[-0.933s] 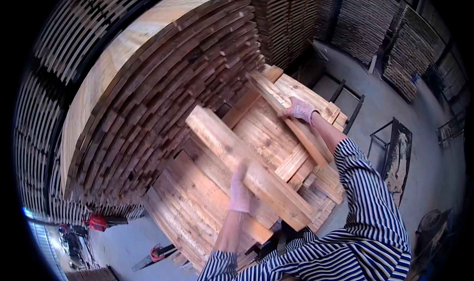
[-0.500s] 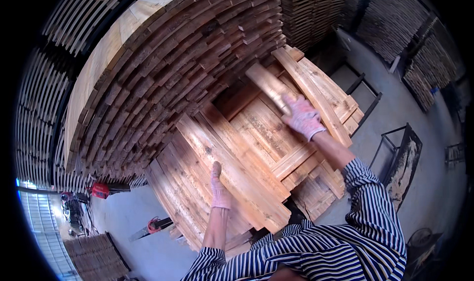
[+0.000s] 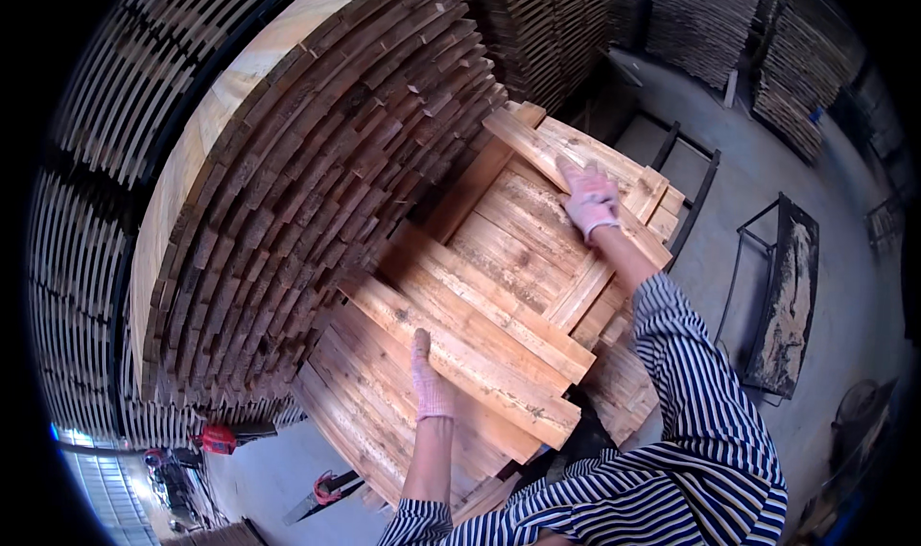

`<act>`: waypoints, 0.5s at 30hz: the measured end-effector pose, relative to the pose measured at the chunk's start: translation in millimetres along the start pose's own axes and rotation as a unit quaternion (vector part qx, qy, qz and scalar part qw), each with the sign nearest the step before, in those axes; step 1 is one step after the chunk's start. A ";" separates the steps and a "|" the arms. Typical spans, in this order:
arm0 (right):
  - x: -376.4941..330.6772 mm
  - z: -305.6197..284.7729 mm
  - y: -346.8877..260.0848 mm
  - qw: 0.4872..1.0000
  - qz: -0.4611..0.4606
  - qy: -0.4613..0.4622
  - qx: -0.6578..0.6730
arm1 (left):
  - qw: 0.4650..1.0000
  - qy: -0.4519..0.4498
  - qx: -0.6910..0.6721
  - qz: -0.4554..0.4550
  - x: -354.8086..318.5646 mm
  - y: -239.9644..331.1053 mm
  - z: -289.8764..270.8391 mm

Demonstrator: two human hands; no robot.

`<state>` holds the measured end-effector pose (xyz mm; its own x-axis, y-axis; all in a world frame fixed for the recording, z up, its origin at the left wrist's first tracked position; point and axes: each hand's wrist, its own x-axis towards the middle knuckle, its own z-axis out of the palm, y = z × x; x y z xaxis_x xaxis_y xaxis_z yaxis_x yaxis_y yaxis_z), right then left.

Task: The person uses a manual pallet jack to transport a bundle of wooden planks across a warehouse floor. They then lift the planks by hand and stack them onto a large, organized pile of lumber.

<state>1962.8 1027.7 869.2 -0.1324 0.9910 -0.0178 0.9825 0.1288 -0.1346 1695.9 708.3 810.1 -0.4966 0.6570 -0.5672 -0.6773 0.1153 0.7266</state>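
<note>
My left hand (image 3: 432,388), in a pale pink knitted glove, is at a long wooden plank (image 3: 470,359) in front of me. Its thumb lies on the plank; its other fingers are hidden. Farther right, my right hand (image 3: 590,201), gloved alike, is closed over another wooden plank (image 3: 528,143), its fingers across the top face. Between the hands lie several boards side by side, with a recessed section of boards (image 3: 518,239) in the middle. More boards (image 3: 365,378) lie beneath and left of my left hand.
A tall stack of rough-edged planks (image 3: 317,172) rises at the left. Slatted wood stacks (image 3: 537,28) stand behind. On the grey floor at right are a dark metal frame (image 3: 691,181) and a black stand (image 3: 782,306) with sawdust-like material. A red object (image 3: 216,439) is at lower left.
My right hand has let go of the blurred plank it was carrying and come to a plank farther right. My left hand stays at its plank. The view has shifted slightly.
</note>
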 end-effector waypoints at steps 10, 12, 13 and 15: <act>-96.7 19.9 -63.2 0.982 -0.131 -0.114 0.078 | 0.999 0.050 -0.017 -0.009 -8.4 1.2 15.5; -104.9 1.1 -71.2 0.954 -0.205 -0.179 0.124 | 0.998 0.052 -0.025 0.004 0.3 2.6 -1.9; -100.6 2.0 -67.5 0.934 -0.239 -0.219 0.151 | 0.999 0.049 -0.017 0.004 4.2 2.7 -10.7; -93.9 -0.6 -60.2 0.905 -0.270 -0.276 0.177 | 0.998 0.042 -0.029 -0.022 6.0 -0.6 -4.6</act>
<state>1916.2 926.9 879.5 -0.7222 0.6059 -0.3336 0.6644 0.4739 -0.5779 1690.8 708.8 804.4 -0.5080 0.5871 -0.6303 -0.7287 0.0973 0.6779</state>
